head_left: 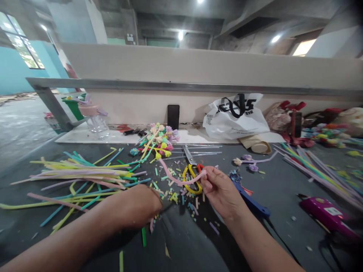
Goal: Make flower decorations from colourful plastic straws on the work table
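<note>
fingers of our right hand pinch one end of a pink straw curving above the yellow-handled scissors; our left hand rests fisted on the tabletop, its grip hidden.

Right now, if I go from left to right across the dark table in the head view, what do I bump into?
Pile of colourful straws → left hand → yellow-handled scissors → right hand, pinching a pink straw → blue tool → pink glue gun.
</note>
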{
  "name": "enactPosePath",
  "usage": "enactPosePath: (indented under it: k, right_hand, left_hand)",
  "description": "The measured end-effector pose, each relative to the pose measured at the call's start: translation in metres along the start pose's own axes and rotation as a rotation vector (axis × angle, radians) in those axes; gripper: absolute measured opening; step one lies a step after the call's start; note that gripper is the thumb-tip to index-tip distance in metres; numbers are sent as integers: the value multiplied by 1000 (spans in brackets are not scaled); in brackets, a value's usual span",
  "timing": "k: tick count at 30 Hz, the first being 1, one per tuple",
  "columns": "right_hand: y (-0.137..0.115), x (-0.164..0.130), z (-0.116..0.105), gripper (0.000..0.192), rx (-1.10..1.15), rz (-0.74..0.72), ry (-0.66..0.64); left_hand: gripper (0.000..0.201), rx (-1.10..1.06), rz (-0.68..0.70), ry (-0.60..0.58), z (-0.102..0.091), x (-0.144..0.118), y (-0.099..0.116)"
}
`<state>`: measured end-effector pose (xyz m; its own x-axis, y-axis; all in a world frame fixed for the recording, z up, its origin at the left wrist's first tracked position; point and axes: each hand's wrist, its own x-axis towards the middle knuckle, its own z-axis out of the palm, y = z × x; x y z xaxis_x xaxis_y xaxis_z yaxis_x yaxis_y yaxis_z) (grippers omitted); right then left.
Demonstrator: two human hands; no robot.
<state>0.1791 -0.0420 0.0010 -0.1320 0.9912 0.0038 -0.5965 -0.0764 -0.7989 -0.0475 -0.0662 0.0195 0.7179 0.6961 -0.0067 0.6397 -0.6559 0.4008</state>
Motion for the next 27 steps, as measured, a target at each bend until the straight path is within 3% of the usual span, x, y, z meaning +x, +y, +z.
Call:
enactPosePath:
  k: [2,5,9,14,18,21,24,27]
  right_hand:
    - [0,-1,1,11,-16,2,-3]
    - [0,-1,2,13,-28,17,-12]
    - [-1,-1,3,14,-28,2,-23]
    - [1,-5,5,16,-135,60,-119]
    - [8,-10,8,17,-259,136,-213]
    - [13,-12,8,15,-295,145,-252]
    - [15,-12,7,12,-278,109,-257]
    - [15,-12,7,9,-289,72,-270]
  left_hand:
    - [16,45,59,-71,0,5,-1]
    - [15,-47,-22,12,-3,14,1]
    - [18,-473,-185,72,-3,24,0]
    - [24,-889,-269,196,-1,28,-8]
    - [32,-1355,-311,32,4,28,4]
    - [31,-1542,-295,-110,15,28,17]
    - [23,-1653,-230,-131,26,27,27]
    - [23,-1661,-267,-80,28,27,33]
